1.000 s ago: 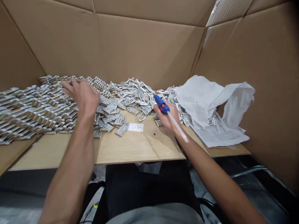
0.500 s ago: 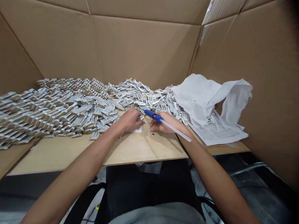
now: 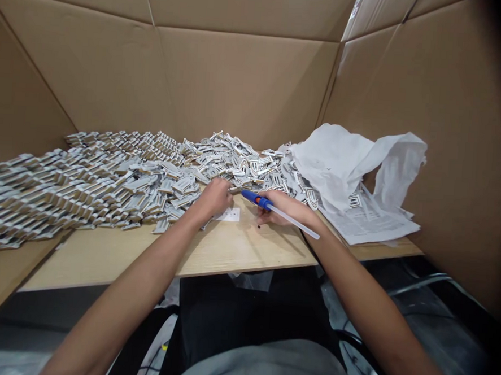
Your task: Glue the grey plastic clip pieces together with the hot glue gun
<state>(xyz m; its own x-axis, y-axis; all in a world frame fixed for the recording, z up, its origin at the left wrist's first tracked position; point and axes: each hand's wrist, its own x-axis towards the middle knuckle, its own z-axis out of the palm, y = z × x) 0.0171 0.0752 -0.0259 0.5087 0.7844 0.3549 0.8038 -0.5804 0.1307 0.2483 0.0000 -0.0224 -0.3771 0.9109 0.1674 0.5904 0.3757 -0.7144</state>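
Note:
Near the middle of the wooden board point(image 3: 230, 248), my left hand point(image 3: 218, 198) is closed on a small flat piece point(image 3: 234, 190) that pokes out past its fingertips. A white card point(image 3: 231, 214) lies on the board just under that hand. My right hand point(image 3: 277, 208) is wrapped round a blue glue gun point(image 3: 256, 199), its front end toward the left hand and a clear glue stick point(image 3: 295, 222) sticking out of its back over the wrist. Below the right fingertips is a small dark spot point(image 3: 259, 227). The hands are apart.
Rows of stacked flat pieces point(image 3: 85, 183) cover the left side. A loose heap of similar pieces point(image 3: 222, 157) lies behind the hands. White crumpled sheeting point(image 3: 337, 159) and printed paper point(image 3: 367, 223) are at the right. Cardboard walls point(image 3: 244, 85) stand behind and beside the board.
My left hand has turned and drawn slightly up and left, uncovering more of the white card. The glue gun's front end has dipped a little.

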